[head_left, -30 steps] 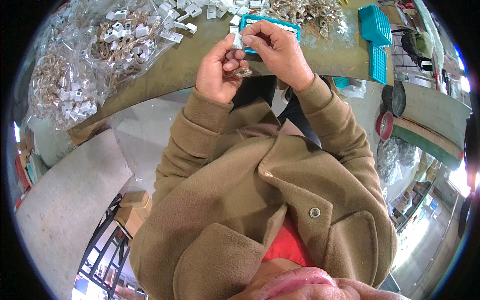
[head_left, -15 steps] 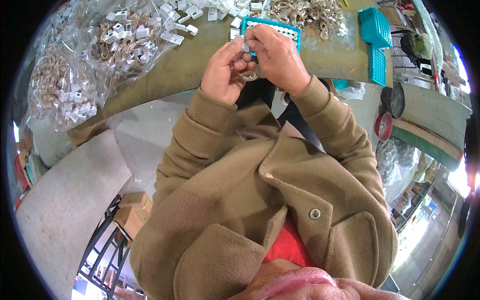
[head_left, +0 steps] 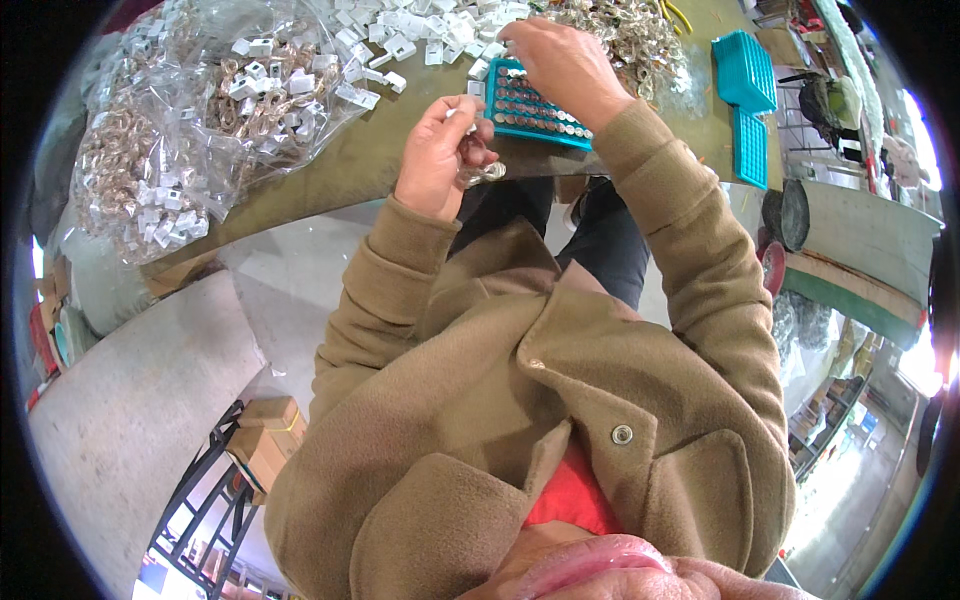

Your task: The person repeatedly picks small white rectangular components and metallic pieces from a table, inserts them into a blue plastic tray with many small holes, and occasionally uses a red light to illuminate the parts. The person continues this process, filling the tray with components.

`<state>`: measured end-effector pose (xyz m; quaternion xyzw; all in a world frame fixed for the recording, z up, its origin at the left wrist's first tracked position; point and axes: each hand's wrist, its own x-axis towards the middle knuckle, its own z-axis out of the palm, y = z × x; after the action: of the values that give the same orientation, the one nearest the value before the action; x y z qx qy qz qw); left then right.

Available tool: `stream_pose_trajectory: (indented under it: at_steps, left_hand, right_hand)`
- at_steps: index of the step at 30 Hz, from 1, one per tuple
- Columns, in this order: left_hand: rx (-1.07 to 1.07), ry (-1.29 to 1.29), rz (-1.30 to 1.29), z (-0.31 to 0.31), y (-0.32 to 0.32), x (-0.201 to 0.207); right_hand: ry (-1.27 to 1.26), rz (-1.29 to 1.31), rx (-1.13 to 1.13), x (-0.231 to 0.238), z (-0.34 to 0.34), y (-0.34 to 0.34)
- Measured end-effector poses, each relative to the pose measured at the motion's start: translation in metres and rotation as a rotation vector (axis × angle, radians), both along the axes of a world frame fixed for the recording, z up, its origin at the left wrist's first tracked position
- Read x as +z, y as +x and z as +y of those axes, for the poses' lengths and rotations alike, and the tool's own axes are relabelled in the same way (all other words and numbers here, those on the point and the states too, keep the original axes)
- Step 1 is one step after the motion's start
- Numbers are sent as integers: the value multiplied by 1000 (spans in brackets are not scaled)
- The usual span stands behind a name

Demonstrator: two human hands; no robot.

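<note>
My left hand (head_left: 438,155) is closed around a small white piece, mostly hidden by the fingers. A coil of thin, clear-coated wire (head_left: 487,174) hangs below those fingers. To its right, my right hand (head_left: 568,68) reaches across a teal tray (head_left: 541,139) that holds rows of round, silver-topped pieces (head_left: 515,98). The right fingertips are bent together beside a pile of small white plastic cases (head_left: 455,30) at the tray's far left corner. Whether anything is pinched in them is hidden.
Clear plastic bags (head_left: 225,130) of white cases and coiled wires cover the table's left side. Loose wire coils (head_left: 640,45) lie beyond my right hand. A stack of teal trays (head_left: 744,72) and a single teal tray (head_left: 750,148) stand at the table's right edge.
My right hand has left the left hand and moved far and right, over the tray to the white cases. My left hand has shifted slightly left and nearer, keeping its hold.
</note>
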<state>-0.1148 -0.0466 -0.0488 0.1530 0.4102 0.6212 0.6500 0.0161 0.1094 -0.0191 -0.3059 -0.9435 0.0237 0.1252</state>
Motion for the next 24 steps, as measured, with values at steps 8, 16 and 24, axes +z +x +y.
stream_pose_trajectory:
  at_steps: [8, 16, 24]
  left_hand:
    - [-16, 12, -241, -4, -9, 0]
    - [5, 45, -109, 8, 7, 12]
    - [113, 295, 295, 26, 40, 28]
  right_hand:
    - [-144, 134, 3, 0, 14, 14]
    - [-855, 715, -139, 12, 22, 72]
    - [-860, 769, 39, 28, -35, 59]
